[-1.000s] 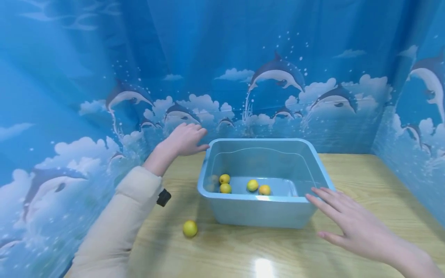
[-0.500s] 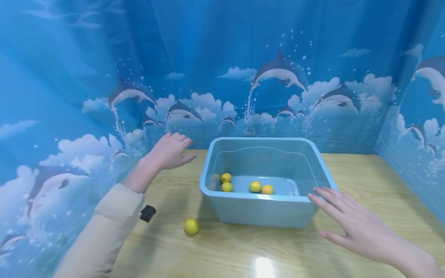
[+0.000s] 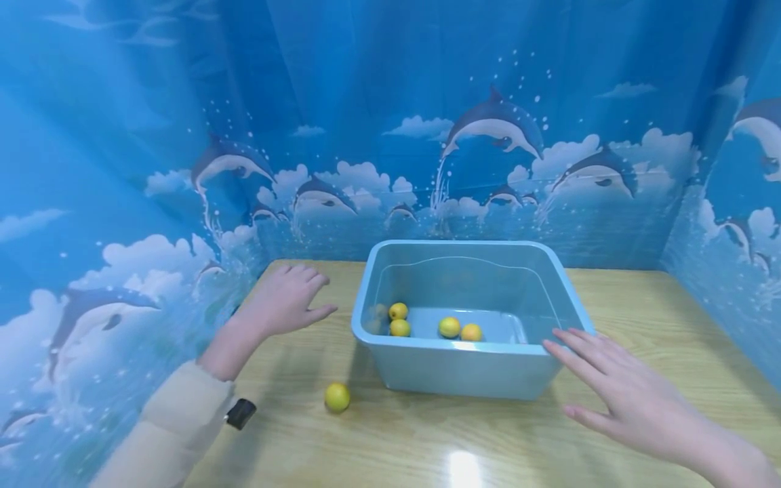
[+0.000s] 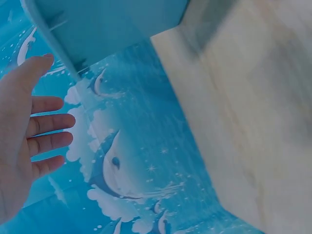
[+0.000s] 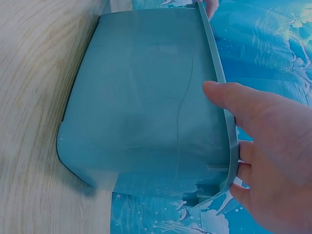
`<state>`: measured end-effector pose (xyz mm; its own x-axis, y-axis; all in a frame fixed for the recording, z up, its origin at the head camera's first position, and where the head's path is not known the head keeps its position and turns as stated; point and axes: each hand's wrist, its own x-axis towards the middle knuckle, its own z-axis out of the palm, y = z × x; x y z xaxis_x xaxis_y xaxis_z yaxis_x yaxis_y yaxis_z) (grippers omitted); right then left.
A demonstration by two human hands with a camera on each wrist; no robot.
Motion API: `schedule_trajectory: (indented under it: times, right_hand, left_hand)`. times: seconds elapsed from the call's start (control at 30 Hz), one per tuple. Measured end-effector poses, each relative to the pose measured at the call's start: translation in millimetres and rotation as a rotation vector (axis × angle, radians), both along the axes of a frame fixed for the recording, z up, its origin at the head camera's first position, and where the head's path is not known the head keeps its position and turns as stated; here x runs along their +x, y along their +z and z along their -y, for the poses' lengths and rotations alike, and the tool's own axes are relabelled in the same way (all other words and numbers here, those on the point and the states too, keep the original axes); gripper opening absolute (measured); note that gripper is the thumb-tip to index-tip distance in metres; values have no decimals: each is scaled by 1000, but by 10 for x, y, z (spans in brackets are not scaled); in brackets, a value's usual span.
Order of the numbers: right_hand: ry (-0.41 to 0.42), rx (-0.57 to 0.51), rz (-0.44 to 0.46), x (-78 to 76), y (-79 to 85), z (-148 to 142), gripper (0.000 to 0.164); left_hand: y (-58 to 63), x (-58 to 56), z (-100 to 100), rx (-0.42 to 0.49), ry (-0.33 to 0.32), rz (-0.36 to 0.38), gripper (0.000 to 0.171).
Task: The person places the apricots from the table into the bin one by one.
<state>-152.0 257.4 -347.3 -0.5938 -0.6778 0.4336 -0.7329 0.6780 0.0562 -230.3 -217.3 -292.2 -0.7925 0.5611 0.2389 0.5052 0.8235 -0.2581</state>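
A light blue plastic bin [image 3: 454,369] stands on the wooden table with several small yellow-orange citrus fruits [image 3: 449,327] on its floor. One more yellow citrus fruit [image 3: 337,397] lies on the table, in front of the bin's left corner. My left hand [image 3: 282,298] hovers left of the bin, holding nothing; its fingers [image 4: 51,124] are extended in the left wrist view. My right hand [image 3: 622,386] is at the bin's front right corner, fingertips on the rim [image 5: 229,136] and thumb reaching along the outer wall.
A blue curtain printed with dolphins [image 3: 427,122] hangs behind the table and along both sides. The wooden tabletop [image 3: 390,447] spreads around the bin. A small black device [image 3: 241,413] is on the left wrist, below a pale puffy sleeve [image 3: 177,420].
My left hand has moved away from the bin's left rim, leftward and down toward me. The right hand stays at the rim, and the bin and fruits keep their places.
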Motion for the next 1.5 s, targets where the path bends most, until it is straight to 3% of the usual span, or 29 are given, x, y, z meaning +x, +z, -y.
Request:
schedule_trajectory:
  times: [0.3, 0.5, 0.9, 1.07, 1.5]
  right_hand:
    - [9, -20, 2, -8, -14, 0, 80]
    - [14, -19, -2, -18, -19, 2, 78]
    - [12, -18, -14, -13, -17, 10, 76]
    - [7, -17, -11, -5, -14, 16, 77]
    - [0, -21, -2, -2, -24, 8, 76]
  left_hand:
    - [-343, 188, 41, 2, -30, -2, 49]
    - [-576, 274, 94, -4, -85, -18, 50]
    - [-1007, 368, 104, -47, -169, 44, 54]
    - [-1129, 381, 110, -74, -212, 27, 55]
    - [-1297, 409, 107, -97, -262, 34, 54]
